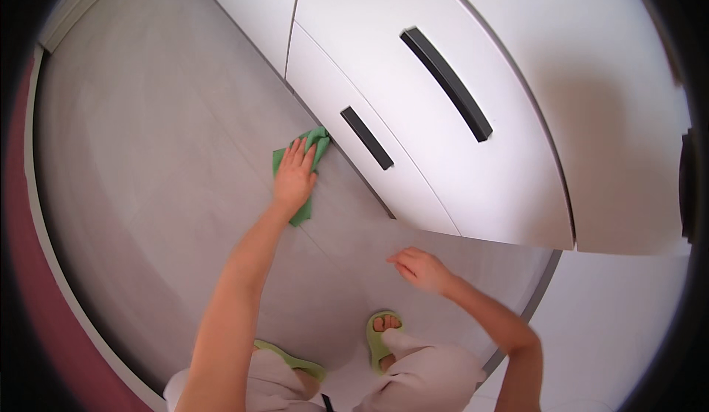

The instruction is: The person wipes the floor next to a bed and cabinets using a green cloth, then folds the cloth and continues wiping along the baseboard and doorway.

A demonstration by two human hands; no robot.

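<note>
Left hand (295, 179) flat on green cloth (318, 141)

Left arm fully extended forward from lower edge, elbow near straight, forearm bare. Left hand (294, 178) palm down, flat, fingers (299, 150) extended and slightly spread, pointing away from body, wrist in line with forearm. Right arm bent at elbow, forearm angled in from lower right toward centre. Right hand (419, 268) hanging free, holding nothing, palm down, fingers loosely curled and pointing left, well back and right of the left hand. Knees bent, both feet below the right hand.
</note>
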